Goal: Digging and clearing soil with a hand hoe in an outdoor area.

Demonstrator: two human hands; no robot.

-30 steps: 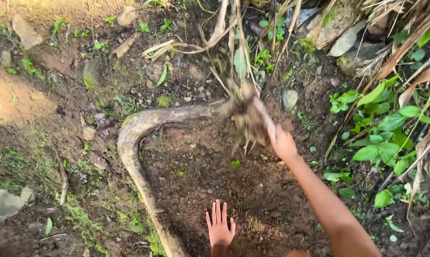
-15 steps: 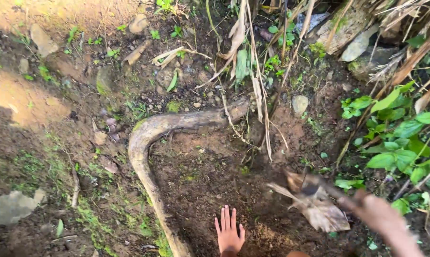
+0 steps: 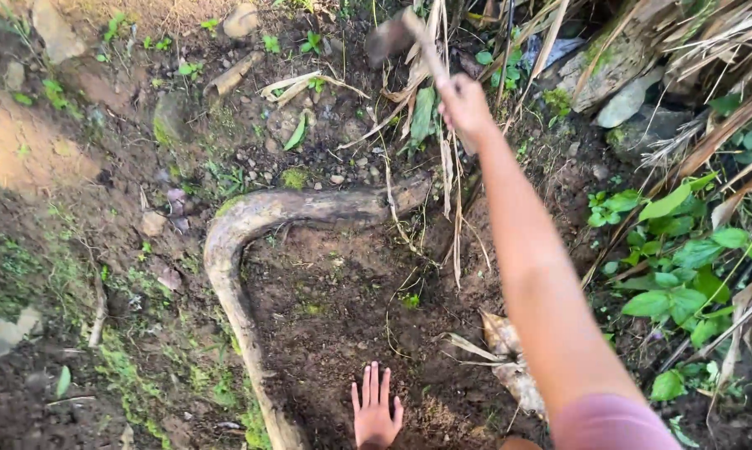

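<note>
Right hand (image 3: 466, 107) is gripping a blurred tool handle (image 3: 422, 43), arm stretching forward; left hand (image 3: 374, 410) is lying flat, fingers spread, on dark soil (image 3: 342, 317) beside a curved root (image 3: 251, 221).

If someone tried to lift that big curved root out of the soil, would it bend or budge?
The curved root looks thick and woody, so probably stiff. Both ends seem to run into the soil, so it likely resists lifting. Its mossy patches might feel slippery.

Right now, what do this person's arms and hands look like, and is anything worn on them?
Both hands are bare: no gloves, rings or watch visible. The right hand leads into a long bare arm ending in a short pink sleeve. Of the left hand, only fingers and palm show; its wrist is cut off.
</note>
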